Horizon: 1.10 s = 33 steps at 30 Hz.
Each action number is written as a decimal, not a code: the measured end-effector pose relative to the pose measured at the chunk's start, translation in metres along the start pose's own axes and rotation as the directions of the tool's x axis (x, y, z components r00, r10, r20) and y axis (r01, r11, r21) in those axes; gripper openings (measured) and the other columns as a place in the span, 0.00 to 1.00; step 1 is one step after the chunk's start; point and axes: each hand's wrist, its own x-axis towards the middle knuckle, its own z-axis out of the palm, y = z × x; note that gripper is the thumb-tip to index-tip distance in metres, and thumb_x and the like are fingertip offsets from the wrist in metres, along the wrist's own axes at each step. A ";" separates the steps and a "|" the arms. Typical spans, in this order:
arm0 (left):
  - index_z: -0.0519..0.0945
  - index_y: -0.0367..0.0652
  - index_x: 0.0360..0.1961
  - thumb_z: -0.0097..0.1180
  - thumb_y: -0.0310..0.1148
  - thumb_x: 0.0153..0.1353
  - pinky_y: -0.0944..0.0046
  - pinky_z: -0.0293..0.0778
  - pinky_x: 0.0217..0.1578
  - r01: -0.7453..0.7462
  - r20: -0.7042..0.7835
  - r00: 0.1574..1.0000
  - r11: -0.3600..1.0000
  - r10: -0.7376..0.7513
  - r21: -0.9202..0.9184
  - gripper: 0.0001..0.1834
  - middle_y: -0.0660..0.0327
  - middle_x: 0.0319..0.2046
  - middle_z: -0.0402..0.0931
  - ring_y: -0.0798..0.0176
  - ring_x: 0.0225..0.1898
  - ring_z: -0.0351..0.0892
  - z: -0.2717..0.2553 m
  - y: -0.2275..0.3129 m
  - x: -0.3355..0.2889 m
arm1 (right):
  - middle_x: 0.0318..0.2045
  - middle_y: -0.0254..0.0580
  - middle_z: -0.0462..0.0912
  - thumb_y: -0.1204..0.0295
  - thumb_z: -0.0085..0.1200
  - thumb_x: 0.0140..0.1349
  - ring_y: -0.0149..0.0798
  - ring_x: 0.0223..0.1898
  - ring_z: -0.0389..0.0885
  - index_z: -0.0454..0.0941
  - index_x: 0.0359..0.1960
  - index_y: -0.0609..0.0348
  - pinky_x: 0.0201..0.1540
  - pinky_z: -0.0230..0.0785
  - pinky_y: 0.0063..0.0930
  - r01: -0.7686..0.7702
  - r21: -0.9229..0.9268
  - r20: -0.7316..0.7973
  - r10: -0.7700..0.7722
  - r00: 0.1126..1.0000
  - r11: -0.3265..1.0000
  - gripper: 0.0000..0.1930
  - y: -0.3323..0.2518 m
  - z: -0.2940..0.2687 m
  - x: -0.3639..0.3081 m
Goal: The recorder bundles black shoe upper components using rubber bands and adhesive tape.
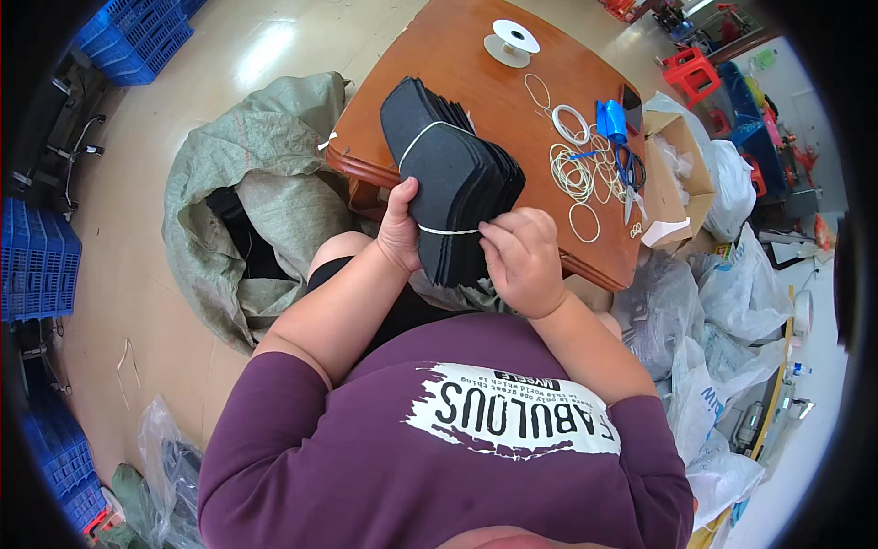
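Note:
A thick stack of black, curved fabric-like pieces (439, 174) is held up over the near edge of the brown table. Two pale rubber bands circle it, one around its upper part and one (448, 231) around its lower part. My left hand (401, 229) grips the stack's left side, thumb on the front face, its other fingers hidden behind. At the right edge, my right hand (524, 256) pinches the lower rubber band between thumb and fingers. Farther right on the table lies a loose heap of pale rubber bands (572, 174).
On the brown table (384, 87) are a white spool (512, 41), dark-handled scissors (629, 174), a blue roll (611, 119) and a phone (631, 102). A green woven sack (219, 137) stands left. An open cardboard box (677, 183) and plastic bags (732, 284) crowd the right. Blue crates (37, 261) line the far left.

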 end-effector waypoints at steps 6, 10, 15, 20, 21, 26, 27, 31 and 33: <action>0.71 0.41 0.62 0.64 0.56 0.53 0.48 0.70 0.60 -0.006 0.066 0.998 1.000 0.008 -0.029 0.41 0.51 0.55 0.77 0.50 0.55 0.77 0.002 -0.002 -0.003 | 0.31 0.39 0.77 0.77 0.63 0.46 0.47 0.36 0.74 0.76 0.32 0.56 0.44 0.64 0.42 -0.129 0.094 0.053 0.125 0.991 0.987 0.11 -0.003 -0.001 0.001; 0.70 0.40 0.61 0.62 0.54 0.54 0.48 0.71 0.59 -0.053 -0.002 0.999 0.995 0.054 0.090 0.39 0.51 0.56 0.76 0.50 0.55 0.77 -0.005 0.000 -0.005 | 0.25 0.39 0.76 0.69 0.63 0.46 0.47 0.33 0.72 0.77 0.22 0.56 0.41 0.62 0.42 -0.265 0.030 0.351 0.238 0.906 0.964 0.07 -0.012 -0.008 0.004; 0.71 0.39 0.60 0.55 0.58 0.56 0.48 0.69 0.60 -0.170 0.031 0.985 0.985 0.169 0.021 0.39 0.49 0.55 0.76 0.48 0.56 0.75 0.014 0.007 -0.007 | 0.22 0.41 0.74 0.68 0.62 0.46 0.47 0.29 0.71 0.75 0.17 0.56 0.38 0.62 0.42 -0.171 0.086 0.314 0.136 0.940 0.981 0.09 -0.012 -0.005 -0.010; 0.72 0.39 0.59 0.58 0.54 0.57 0.50 0.71 0.58 -0.246 -0.084 0.964 0.965 0.254 0.093 0.36 0.50 0.53 0.77 0.49 0.54 0.77 0.004 0.005 0.002 | 0.22 0.42 0.72 0.66 0.61 0.57 0.45 0.29 0.73 0.73 0.18 0.59 0.34 0.66 0.39 -0.744 0.421 0.724 0.302 0.620 0.518 0.15 0.006 0.014 -0.047; 0.72 0.39 0.59 0.59 0.53 0.57 0.50 0.72 0.57 -0.256 -0.112 0.956 0.956 0.273 0.143 0.35 0.50 0.53 0.78 0.50 0.53 0.78 0.003 0.004 0.004 | 0.24 0.42 0.73 0.64 0.60 0.59 0.44 0.31 0.74 0.73 0.19 0.59 0.35 0.66 0.38 -0.690 0.460 0.727 0.210 0.654 0.558 0.16 0.006 0.020 -0.053; 0.73 0.39 0.58 0.59 0.53 0.57 0.51 0.74 0.56 -0.272 -0.157 0.940 0.942 0.304 0.195 0.35 0.51 0.52 0.79 0.51 0.52 0.79 0.015 0.009 0.004 | 0.51 0.51 0.74 0.63 0.56 0.64 0.48 0.52 0.75 0.82 0.35 0.56 0.54 0.69 0.36 -0.519 0.534 0.718 -0.035 0.695 0.667 0.10 0.001 0.023 -0.061; 0.73 0.39 0.59 0.58 0.56 0.57 0.51 0.73 0.56 -0.279 -0.150 0.941 0.946 0.304 0.166 0.36 0.51 0.53 0.78 0.50 0.53 0.79 0.015 0.010 0.005 | 0.58 0.51 0.70 0.63 0.54 0.65 0.51 0.59 0.72 0.82 0.45 0.51 0.61 0.66 0.37 -0.536 0.448 0.794 -0.042 0.607 0.715 0.11 0.007 0.020 -0.053; 0.71 0.40 0.61 0.52 0.64 0.57 0.50 0.70 0.59 -0.269 -0.158 0.945 0.956 0.285 0.113 0.42 0.50 0.56 0.76 0.50 0.55 0.76 0.025 0.012 0.008 | 0.58 0.50 0.71 0.64 0.54 0.65 0.49 0.59 0.73 0.77 0.54 0.49 0.61 0.66 0.39 -0.372 0.357 0.811 -0.086 0.579 0.857 0.16 0.034 0.051 -0.080; 0.71 0.40 0.62 0.51 0.65 0.56 0.49 0.69 0.59 -0.258 -0.163 0.946 0.955 0.280 0.143 0.43 0.50 0.57 0.75 0.49 0.56 0.75 0.031 0.011 0.010 | 0.55 0.50 0.73 0.65 0.54 0.65 0.45 0.57 0.75 0.75 0.57 0.51 0.58 0.68 0.39 -0.626 0.543 0.816 -0.177 0.550 0.560 0.19 0.009 0.040 -0.058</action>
